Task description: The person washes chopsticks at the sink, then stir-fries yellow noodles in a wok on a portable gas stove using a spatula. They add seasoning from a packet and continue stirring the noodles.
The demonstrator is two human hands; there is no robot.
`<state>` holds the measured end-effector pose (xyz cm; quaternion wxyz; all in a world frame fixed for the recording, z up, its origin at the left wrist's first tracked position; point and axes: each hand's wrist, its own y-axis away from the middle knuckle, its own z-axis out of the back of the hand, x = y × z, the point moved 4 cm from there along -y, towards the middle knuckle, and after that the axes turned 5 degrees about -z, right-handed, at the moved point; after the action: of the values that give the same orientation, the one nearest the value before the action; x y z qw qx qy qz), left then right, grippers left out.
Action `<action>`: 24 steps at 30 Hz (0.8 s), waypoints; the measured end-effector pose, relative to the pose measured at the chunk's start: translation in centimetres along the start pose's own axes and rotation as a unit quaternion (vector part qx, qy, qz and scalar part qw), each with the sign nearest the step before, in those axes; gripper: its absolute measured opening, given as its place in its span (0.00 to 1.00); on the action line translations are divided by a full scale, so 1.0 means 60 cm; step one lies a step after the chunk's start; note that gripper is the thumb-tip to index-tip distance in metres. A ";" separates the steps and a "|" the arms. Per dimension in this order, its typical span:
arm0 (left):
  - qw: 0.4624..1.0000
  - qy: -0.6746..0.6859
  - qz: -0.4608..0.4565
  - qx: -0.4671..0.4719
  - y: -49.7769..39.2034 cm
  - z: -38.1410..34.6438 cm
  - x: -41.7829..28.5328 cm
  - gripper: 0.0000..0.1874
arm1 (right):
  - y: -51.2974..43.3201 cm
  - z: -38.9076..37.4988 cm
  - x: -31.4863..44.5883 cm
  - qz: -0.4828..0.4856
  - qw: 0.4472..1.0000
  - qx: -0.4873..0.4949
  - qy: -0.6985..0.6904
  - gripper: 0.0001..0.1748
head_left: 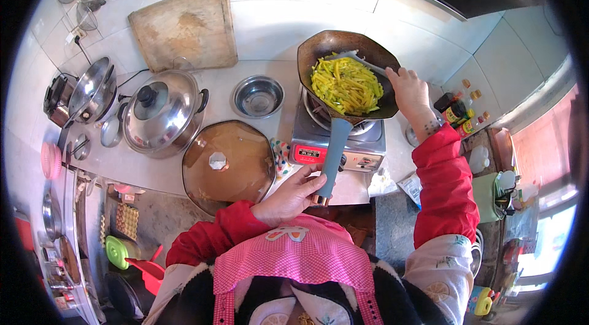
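Note:
A dark octagonal wok [317, 46] sits tilted on the gas stove [317, 138], with yellow-green vegetable strips [346, 83] heaped inside. My left hand [297, 194] holds the end of its grey-blue handle [338, 150]. At the wok's right rim, my right hand [408, 95] grips a grey spatula [368, 65], whose blade lies at the far edge of the vegetables. Left of the stove lies a glass wok lid [234, 191] with a knob, over the counter's front edge. A metal bowl [258, 96] stands beyond that lid.
On the left stands a lidded steel pot [158, 115] beside metal pans [94, 90]. A wooden cutting board [186, 30] leans on the tiled wall. Several sauce bottles [462, 108] stand at the right. A patterned cloth [281, 155] lies between lid and stove.

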<state>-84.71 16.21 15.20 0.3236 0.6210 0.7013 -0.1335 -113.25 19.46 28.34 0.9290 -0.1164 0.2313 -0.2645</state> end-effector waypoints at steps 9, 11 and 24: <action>1.000 -0.003 -0.007 -0.022 0.005 0.005 0.003 0.20 | 0.069 0.142 -0.100 -0.009 0.999 0.045 0.026 0.17; 1.000 -0.001 -0.008 -0.023 0.007 0.003 0.000 0.20 | 0.073 0.142 -0.092 -0.005 0.999 0.039 0.019 0.16; 1.000 0.026 0.000 -0.015 0.004 0.008 0.001 0.20 | 0.057 0.078 -0.059 0.088 0.995 0.044 -0.001 0.19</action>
<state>-84.32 16.02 14.86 0.3144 0.6193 0.7115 -0.1065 -112.09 24.65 32.56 0.9531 -0.0553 0.2275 -0.1918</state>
